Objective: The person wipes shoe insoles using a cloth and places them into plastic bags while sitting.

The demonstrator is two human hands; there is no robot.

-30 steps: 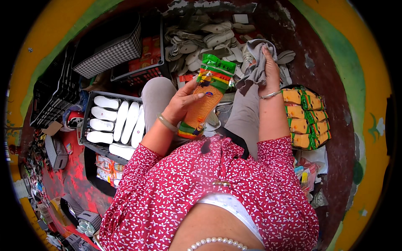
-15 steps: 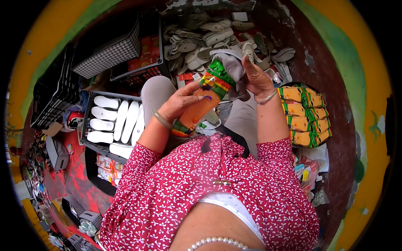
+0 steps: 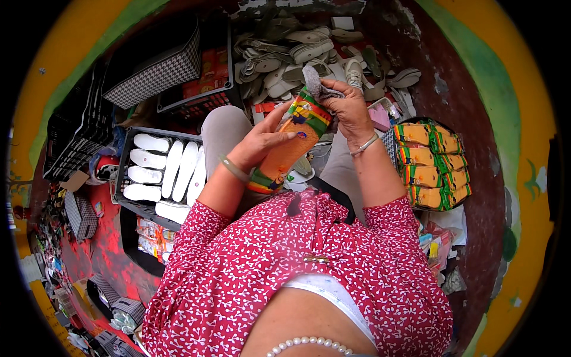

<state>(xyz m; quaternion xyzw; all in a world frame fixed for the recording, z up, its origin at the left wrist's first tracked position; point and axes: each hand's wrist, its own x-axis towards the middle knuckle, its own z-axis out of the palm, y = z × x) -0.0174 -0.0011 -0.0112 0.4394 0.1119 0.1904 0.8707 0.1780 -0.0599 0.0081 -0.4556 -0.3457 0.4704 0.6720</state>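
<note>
My left hand [image 3: 260, 146] grips a packaged orange insole [image 3: 288, 152] in a clear wrapper with green, red and yellow bands. The pack slants over my lap, its far end up and to the right. In my right hand [image 3: 351, 117] is a bunched grey cloth [image 3: 315, 82], pinched against the pack's far end. Fingers of the left hand go behind the pack and are partly hidden, while its thumb lies across the front. To the right, several similar packs [image 3: 418, 156] stand stacked in two rows in a dark container.
A grey crate [image 3: 125, 172] with white insoles stands to my left. Beyond it are a black crate [image 3: 196, 101] with red packs and a checked basket [image 3: 157, 71]. Loose grey-white soles [image 3: 273, 65] lie heaped ahead, beside a pink box [image 3: 379, 116].
My right hand has moved down and left with the cloth, from an open-thumbed hold to a pinch at the pack's far end. The left hand still holds the pack, nearly unmoved.
</note>
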